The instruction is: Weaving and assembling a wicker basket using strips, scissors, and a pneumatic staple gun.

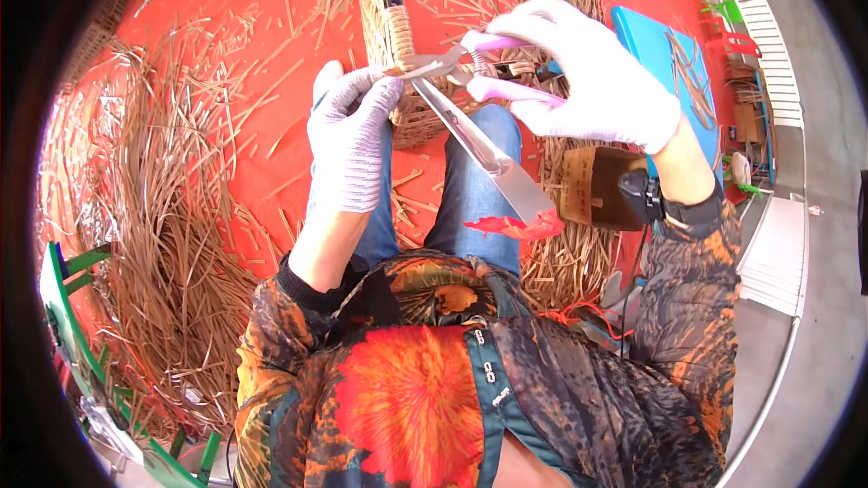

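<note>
My right hand (592,72), in a white glove, is closed round a pair of pruning shears (520,90) with light purple handles. The handles stand apart, and the blades reach left to the fingertips of my left hand (353,131). That hand, gloved in grey-white knit, pinches at the near edge of a woven basket (384,14); a small brown bit shows there, too small to name. Below the blades a shiny flat metal piece (470,140) slants down to the right, its wide end near a red scrap (520,224). The basket stands between my knees.
Long brown strips (172,244) lie heaped at left, with cut bits scattered over the red floor covering (271,145). At right are a blue board (687,81), a cardboard box (597,188) and more strips. A green frame (86,334) stands at lower left.
</note>
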{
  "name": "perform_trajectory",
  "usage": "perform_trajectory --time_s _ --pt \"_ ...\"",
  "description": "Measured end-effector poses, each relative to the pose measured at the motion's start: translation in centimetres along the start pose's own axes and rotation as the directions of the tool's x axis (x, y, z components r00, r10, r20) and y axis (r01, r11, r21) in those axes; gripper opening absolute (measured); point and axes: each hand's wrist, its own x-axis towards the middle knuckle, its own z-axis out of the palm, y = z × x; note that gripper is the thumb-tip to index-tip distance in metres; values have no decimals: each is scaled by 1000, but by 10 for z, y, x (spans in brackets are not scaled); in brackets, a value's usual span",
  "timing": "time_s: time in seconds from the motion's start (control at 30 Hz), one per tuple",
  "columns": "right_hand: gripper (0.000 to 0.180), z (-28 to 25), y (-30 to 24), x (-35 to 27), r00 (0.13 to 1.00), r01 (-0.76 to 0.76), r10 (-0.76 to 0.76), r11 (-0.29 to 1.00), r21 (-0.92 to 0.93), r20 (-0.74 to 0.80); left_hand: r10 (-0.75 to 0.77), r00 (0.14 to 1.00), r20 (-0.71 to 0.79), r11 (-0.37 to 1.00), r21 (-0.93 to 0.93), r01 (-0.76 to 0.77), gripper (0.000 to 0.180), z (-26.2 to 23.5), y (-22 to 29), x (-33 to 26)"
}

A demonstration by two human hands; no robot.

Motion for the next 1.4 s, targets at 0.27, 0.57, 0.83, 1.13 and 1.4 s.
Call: perform_trajectory --time_s 0.27,0.57,0.83,1.13,1.4 --pt "48 1 7 31 978 73 -77 997 27 195 131 988 82 947 284 -149 19 -5 5 4" --pt "45 -7 15 38 962 135 -138 990 30 237 80 991 112 939 325 -112 21 -7 5 3" --pt "51 -11 10 10 938 -272 152 881 387 313 29 996 90 970 239 -50 22 -6 -2 5" --pt "61 32 210 -315 368 -866 741 493 84 -561 -33 993 115 999 -27 37 29 -1 4 0" --pt "66 46 178 -393 -157 -871 740 -416 -262 -654 9 999 42 1000 -9 -9 13 -5 7 -1"
